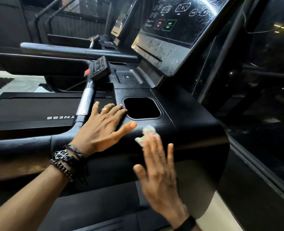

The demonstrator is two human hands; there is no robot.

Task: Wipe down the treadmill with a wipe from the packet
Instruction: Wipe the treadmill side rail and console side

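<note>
the right hand (157, 167), low and right of centre, lies flat with straight fingers, pressing a crumpled wipe (146, 134) against the front edge of the treadmill (187, 117) console; only the wipe's top shows past the fingertips. the left hand (103, 129), just left of it, rests flat and relaxed on the console beside the cup well (143, 108), grasping nothing. to do this step well, i would keep the palm flat so the wipe stays spread, sweep in overlapping passes along the rounded edge, then run round the well's rim. the left hand steadies the body and should shift aside as the wipe nears it. the screen (176, 30), upper centre, looks streaked and probably wants another pass. the grip bar (86, 100) at centre left also seems due. no packet is in view.
</note>
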